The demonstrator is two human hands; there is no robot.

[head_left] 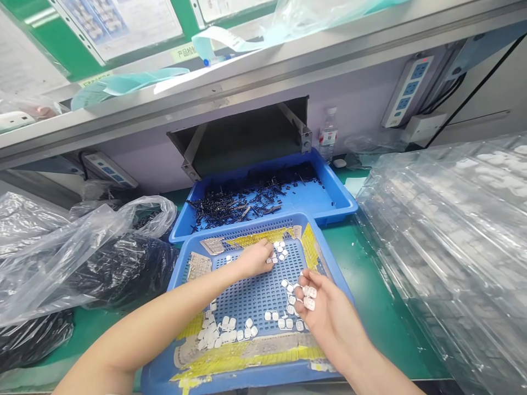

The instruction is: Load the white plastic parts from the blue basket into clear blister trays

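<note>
A blue perforated tray (187,266) with yellow tape on its rim lies in front of me, with several small white square parts (226,325) scattered on it. My left hand (255,259) reaches to the tray's far middle, fingers curled and pinching at white parts there. My right hand (325,307) hovers over the tray's right side, fingers bent around a few white parts (309,296).
A second blue tray (337,200) behind holds a heap of small black parts. Clear bags of dark parts (102,263) lie on the left. Stacked clear blister trays (453,241) fill the right. A water bottle (328,134) and power strips stand by the back wall.
</note>
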